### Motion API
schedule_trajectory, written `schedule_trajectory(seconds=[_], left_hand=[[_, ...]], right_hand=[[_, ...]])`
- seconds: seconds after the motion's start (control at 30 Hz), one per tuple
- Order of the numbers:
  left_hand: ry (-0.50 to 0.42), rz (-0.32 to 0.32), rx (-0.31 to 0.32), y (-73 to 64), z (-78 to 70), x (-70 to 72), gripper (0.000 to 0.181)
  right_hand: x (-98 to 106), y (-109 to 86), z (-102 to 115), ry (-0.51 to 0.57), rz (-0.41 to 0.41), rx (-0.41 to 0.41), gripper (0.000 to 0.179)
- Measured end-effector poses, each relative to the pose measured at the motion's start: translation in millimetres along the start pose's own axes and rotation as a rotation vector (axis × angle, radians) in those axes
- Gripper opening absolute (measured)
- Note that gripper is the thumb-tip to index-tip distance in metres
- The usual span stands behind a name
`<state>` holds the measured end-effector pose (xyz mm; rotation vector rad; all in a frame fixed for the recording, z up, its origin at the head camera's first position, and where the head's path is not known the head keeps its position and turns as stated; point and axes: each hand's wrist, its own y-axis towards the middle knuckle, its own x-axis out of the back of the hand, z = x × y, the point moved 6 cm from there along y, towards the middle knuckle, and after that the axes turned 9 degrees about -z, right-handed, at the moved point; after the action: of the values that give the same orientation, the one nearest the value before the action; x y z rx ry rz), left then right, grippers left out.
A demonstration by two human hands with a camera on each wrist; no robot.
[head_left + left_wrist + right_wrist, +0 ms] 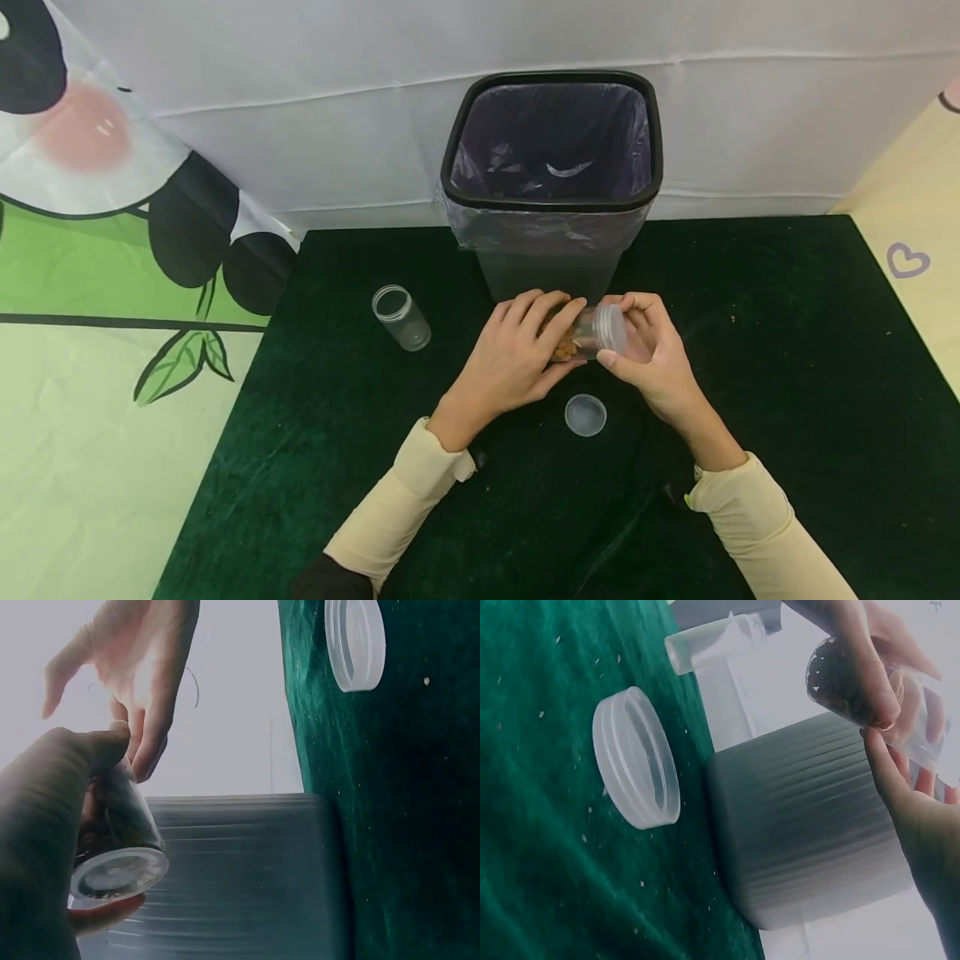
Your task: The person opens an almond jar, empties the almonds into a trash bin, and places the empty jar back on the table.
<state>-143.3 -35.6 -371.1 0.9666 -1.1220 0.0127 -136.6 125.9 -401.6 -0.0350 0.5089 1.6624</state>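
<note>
A clear plastic jar [587, 332] with brown pieces inside lies tilted on its side in the air, just in front of the bin. My left hand [517, 346] grips its body from above, fingers over it and thumb beneath. Around its ridged whitish end, my right hand [652, 354] holds with thumb and fingertips. Whether a lid sits on that end I cannot tell. The jar's base [120, 871] shows in the left wrist view. On the green cloth below the hands lies a loose clear lid [586, 415], also seen in the right wrist view.
A grey bin [555, 262] with a black rim and purple-tinted liner stands behind the hands. Left of them is a second clear jar [408, 321], uncapped. Dark green cloth [787, 375] covers the table, with small crumbs scattered on it.
</note>
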Motion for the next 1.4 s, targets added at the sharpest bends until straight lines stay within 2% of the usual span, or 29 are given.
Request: schedule_trajectory(seconds=[0.07,0.13,0.2,0.33,0.4,0.47,0.63,0.77,0.93,1.07,1.13,1.3,1.33,1.4], left_hand=[[-0.005,-0.005,-0.005,-0.6,0.6,-0.8,0.07],[-0.023,-0.004,-0.003,-1.2,1.4,-2.1,0.07],[-0.042,0.002,0.004,-2.0,2.5,-4.0,0.071],[-0.059,0.024,0.018,-3.4,4.5,-8.4,0.071],[-0.052,0.029,0.016,-4.0,4.9,-9.8,0.07],[-0.043,0.027,0.012,-4.8,5.1,-9.1,0.068],[-0.031,0.013,-0.022,-6.2,5.7,-5.8,0.066],[-0.089,0.0,-0.026,-6.8,7.7,-2.4,0.067],[-0.231,-0.028,0.005,-5.0,7.7,3.7,0.063],[-0.308,-0.021,0.033,-4.2,8.2,5.6,0.063],[-0.396,0.002,0.067,-5.3,9.5,3.6,0.063],[-0.693,0.069,0.175,-9.0,11.0,-3.0,0.065],[-0.726,0.073,0.184,-8.8,10.8,-3.0,0.065],[-0.721,0.072,0.18,-7.7,10.2,-1.6,0.064]], right_hand=[[-0.1,-0.5,-1.2,0.007,0.009,-0.013,0.054],[1.1,-0.4,-1.9,-0.053,0.015,-0.024,0.054],[3.6,-0.1,-2.5,-0.187,0.019,-0.035,0.054],[10.9,0.5,-2.5,-0.584,0.02,-0.004,0.057],[13.6,0.5,-1.8,-0.712,0.024,0.029,0.054],[14.5,0.3,-0.3,-0.783,0.029,0.069,0.049],[14.5,0.3,0.9,-0.809,0.034,0.106,0.038],[13.5,0.6,1.2,-0.817,0.035,0.115,0.033],[12.4,-0.8,3.6,-0.779,0.048,0.156,0.029],[10.1,-2.1,6.8,-0.743,0.042,0.204,0.027],[6.8,-3.2,9.9,-0.741,0.039,0.246,0.028],[-4.2,-6.1,22.7,-0.787,0.073,0.375,0.044],[-5.1,-6.3,25.3,-0.794,0.086,0.383,0.045],[-4.6,-6.5,29.7,-0.815,0.112,0.383,0.042]])
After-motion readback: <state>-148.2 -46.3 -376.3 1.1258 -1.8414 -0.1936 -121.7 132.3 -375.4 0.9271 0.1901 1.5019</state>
